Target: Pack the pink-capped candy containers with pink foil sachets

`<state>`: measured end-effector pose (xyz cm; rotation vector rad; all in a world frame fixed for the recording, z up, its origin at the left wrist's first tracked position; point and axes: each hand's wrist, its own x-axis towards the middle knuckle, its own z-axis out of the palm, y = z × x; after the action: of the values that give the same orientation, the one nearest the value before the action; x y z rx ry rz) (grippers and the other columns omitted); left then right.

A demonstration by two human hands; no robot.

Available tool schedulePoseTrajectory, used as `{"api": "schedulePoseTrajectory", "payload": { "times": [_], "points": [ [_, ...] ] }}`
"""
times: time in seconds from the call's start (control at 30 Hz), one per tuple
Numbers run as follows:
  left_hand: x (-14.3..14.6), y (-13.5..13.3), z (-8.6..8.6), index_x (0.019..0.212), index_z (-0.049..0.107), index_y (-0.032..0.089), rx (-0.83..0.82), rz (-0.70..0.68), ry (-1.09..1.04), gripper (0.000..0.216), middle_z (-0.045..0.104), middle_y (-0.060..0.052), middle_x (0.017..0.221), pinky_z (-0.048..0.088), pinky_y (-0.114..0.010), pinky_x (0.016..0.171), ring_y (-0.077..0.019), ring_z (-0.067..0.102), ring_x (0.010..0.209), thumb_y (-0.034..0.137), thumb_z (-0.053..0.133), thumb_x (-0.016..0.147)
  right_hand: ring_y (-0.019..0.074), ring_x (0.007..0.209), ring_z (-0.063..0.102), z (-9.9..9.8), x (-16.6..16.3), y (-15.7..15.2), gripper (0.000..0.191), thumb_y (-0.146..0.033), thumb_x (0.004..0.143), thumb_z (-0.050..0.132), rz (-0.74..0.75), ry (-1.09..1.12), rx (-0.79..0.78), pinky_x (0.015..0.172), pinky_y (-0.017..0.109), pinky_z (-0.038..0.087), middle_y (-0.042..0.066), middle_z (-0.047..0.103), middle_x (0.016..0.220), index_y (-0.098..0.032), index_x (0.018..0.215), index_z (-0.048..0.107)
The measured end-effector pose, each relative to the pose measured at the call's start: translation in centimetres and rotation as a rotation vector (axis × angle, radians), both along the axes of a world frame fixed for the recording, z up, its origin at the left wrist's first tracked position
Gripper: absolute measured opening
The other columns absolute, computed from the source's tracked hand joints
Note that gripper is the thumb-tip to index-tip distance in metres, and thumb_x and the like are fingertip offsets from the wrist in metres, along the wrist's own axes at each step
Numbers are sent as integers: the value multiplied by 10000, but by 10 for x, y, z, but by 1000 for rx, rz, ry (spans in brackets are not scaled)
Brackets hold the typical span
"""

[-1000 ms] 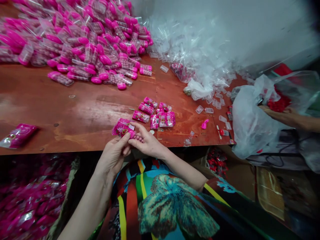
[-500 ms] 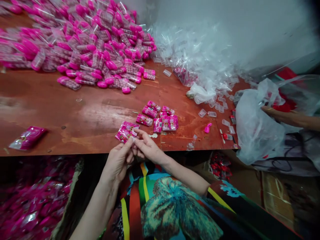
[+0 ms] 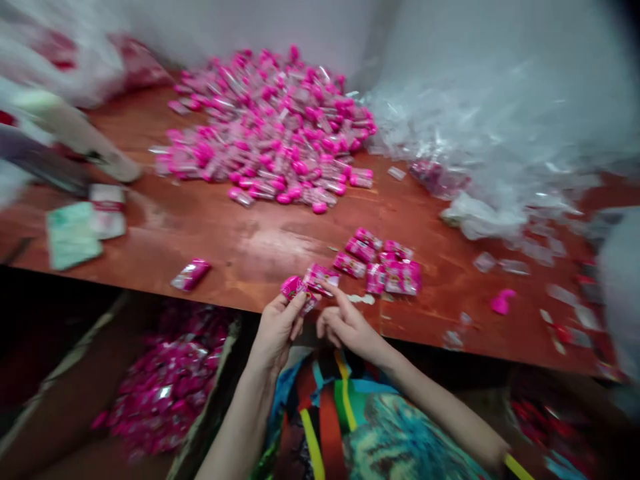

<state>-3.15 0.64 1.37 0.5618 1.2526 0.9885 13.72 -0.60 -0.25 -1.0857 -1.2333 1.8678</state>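
Note:
At the near edge of the red-brown table (image 3: 260,247), my left hand (image 3: 277,327) pinches a small pink packet (image 3: 293,288) between thumb and fingers. My right hand (image 3: 345,323) sits just to its right, forefinger stretched onto a stack of pink wrappers (image 3: 320,277) lying at the table edge. A small cluster of filled pink packets (image 3: 383,261) lies on the table just beyond my right hand. The picture is smeared by motion.
A big heap of pink-capped clear tubes (image 3: 280,130) fills the far middle of the table. Clear plastic bags (image 3: 500,140) pile up at the far right. One lone pink packet (image 3: 190,273) lies left. A box of pink packets (image 3: 165,380) stands below the table's left edge.
The view has swung left, bringing the table's left side and the box below into sight. My hands have parted a little; the left now holds one packet apart from the stack.

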Motion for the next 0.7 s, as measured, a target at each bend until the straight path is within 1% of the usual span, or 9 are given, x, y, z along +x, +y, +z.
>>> {"api": "schedulePoseTrajectory", "payload": {
  "times": [0.1, 0.2, 0.27, 0.33, 0.4, 0.47, 0.57, 0.63, 0.7],
  "points": [
    [-55, 7, 7, 1141, 657, 162, 148, 129, 534, 460, 740, -85, 883, 508, -276, 625, -182, 670, 681, 463, 701, 797, 70, 491, 433, 8, 7, 0, 496, -418, 1025, 463, 23, -121, 39, 483, 204, 360, -28, 620, 758, -187, 1455, 373],
    [-94, 15, 20, 1277, 633, 196, 142, 64, 1334, 493, 711, -169, 1187, 542, -395, 684, -326, 708, 909, 455, 617, 858, 99, 574, 518, 20, 11, 16, 379, -381, 1033, 447, 52, -229, 144, 572, 228, 417, -13, 632, 731, -166, 1335, 524],
    [-101, 31, 23, 1424, 527, 177, 267, 117, 1627, 609, 576, -209, 1425, 556, -439, 690, -393, 668, 1082, 491, 551, 903, 127, 681, 604, 31, 8, 42, 325, -346, 1034, 445, 67, -308, 279, 670, 250, 468, 5, 664, 760, -174, 1267, 593],
    [-91, 58, 23, 1426, 525, 160, 427, 106, 1654, 568, 560, -191, 1452, 566, -425, 763, -375, 640, 1168, 461, 495, 945, 154, 822, 663, 40, 2, 81, 298, -304, 1032, 451, 76, -398, 457, 785, 279, 497, 38, 713, 879, -179, 1227, 638],
    [-73, 94, 20, 1331, 610, 176, 514, 19, 1571, 451, 609, -150, 1404, 556, -391, 839, -326, 663, 1141, 396, 450, 972, 179, 948, 678, 43, -8, 128, 279, -252, 1017, 474, 55, -497, 659, 876, 305, 499, 89, 732, 1063, -157, 1196, 665],
    [-58, 134, 16, 1271, 659, 194, 469, -51, 1555, 410, 591, -129, 1435, 547, -412, 869, -319, 685, 1088, 369, 430, 979, 209, 1076, 653, 41, -23, 177, 285, -175, 1012, 459, 31, -642, 812, 969, 342, 478, 130, 709, 1173, -132, 1201, 667],
    [-57, 190, 10, 1389, 584, 169, 329, -17, 1607, 481, 479, -188, 1534, 541, -479, 867, -361, 690, 1056, 358, 439, 971, 250, 1161, 588, 29, -50, 234, 320, -92, 979, 467, 47, -905, 959, 1033, 413, 449, 169, 664, 1244, -115, 1246, 642],
    [-66, 217, 7, 1441, 530, 131, 268, -57, 1626, 547, 414, -237, 1568, 535, -517, 862, -401, 685, 1054, 384, 455, 962, 284, 1220, 532, 21, -65, 255, 359, -104, 981, 457, 68, -1054, 1034, 1037, 458, 441, 182, 608, 1326, -130, 1304, 614],
    [-75, 229, 5, 1428, 542, 113, 244, -119, 1652, 549, 399, -256, 1571, 533, -536, 846, -415, 694, 1025, 389, 450, 962, 317, 1271, 482, 15, -74, 263, 371, -144, 1000, 434, 96, -1163, 1076, 1030, 496, 435, 180, 549, 1407, -153, 1332, 600]
  ]
}}
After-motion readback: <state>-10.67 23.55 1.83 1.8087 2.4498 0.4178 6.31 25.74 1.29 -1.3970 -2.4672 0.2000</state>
